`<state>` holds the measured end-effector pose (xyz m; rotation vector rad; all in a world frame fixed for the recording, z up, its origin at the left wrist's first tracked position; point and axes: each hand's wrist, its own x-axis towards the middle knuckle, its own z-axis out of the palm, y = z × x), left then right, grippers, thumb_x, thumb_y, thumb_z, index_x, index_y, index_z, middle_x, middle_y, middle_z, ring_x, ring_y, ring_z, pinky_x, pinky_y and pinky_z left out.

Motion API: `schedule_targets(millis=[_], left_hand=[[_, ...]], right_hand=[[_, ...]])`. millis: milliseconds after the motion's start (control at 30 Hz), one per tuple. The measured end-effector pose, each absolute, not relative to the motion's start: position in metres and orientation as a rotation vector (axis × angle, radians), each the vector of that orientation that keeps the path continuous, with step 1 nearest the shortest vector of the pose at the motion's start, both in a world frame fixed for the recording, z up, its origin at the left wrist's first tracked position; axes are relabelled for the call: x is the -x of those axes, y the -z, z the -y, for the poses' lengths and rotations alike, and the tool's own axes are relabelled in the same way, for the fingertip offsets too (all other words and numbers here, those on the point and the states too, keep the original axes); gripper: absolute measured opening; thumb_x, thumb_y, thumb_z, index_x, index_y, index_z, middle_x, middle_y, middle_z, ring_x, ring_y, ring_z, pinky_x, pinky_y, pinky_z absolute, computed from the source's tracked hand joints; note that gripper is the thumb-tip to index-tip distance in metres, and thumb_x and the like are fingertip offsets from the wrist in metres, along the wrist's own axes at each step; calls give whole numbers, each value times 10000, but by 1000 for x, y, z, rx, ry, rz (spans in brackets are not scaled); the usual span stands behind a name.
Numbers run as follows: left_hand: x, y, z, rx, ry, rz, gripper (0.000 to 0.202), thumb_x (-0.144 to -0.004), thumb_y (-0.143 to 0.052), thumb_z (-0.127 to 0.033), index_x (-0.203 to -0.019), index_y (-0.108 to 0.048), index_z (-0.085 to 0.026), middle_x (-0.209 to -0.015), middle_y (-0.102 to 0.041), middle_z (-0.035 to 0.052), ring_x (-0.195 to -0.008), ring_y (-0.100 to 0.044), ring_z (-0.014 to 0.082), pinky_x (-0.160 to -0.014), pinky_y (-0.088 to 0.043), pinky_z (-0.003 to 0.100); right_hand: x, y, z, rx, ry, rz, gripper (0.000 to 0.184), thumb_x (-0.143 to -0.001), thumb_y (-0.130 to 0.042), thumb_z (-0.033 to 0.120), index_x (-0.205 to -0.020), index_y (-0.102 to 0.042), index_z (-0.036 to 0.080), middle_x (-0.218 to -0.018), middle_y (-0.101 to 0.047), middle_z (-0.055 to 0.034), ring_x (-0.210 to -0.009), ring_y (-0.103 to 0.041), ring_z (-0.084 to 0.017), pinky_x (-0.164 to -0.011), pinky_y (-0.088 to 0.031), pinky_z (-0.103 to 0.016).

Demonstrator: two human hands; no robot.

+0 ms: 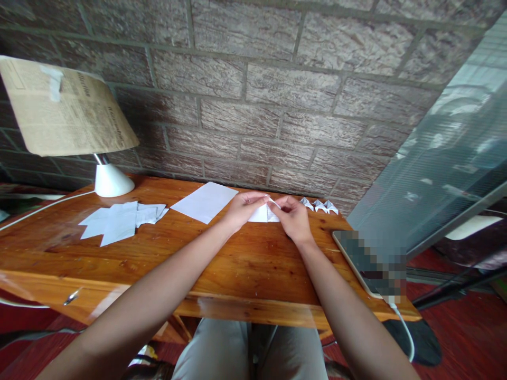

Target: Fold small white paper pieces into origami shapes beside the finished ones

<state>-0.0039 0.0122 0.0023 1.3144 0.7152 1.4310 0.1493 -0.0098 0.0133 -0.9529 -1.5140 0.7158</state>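
A small folded piece of white paper lies on the wooden table, near its far edge. My left hand pinches the paper's top from the left, fingers closed on it. On the right side, my right hand grips the same paper with bent fingers. Both hands meet over the fold, and part of the paper is hidden beneath them.
A flat white sheet lies left of my hands, and several paper scraps farther left. Three small folded paper shapes sit at the back right. A lamp stands back left. A phone with a cable lies at the right edge.
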Motion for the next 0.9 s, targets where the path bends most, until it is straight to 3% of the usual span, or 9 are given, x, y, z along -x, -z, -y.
schedule_targets(millis=[333, 900], left_hand=[[6, 2, -18, -1251, -1402, -656, 297, -616, -818, -355, -840, -765, -167, -870, -743, 65, -819, -641, 192, -818, -450, 329], [6, 3, -21, -1117, -1370, -610, 272, -589, -843, -308, -793, -756, -150, -782, -724, 40, -713, -617, 148, -752, -450, 303]], right_hand=[[-150, -12, 8, 888, -769, 1509, 356, -648, -775, 498, -697, -614, 185, -622, -610, 4, -540, -517, -119, -513, -388, -246], [-148, -11, 8, 860, -986, 1418, 319, -610, -816, 446, -745, -682, 189, -731, -711, -17, -617, -617, -150, -621, -481, -286]])
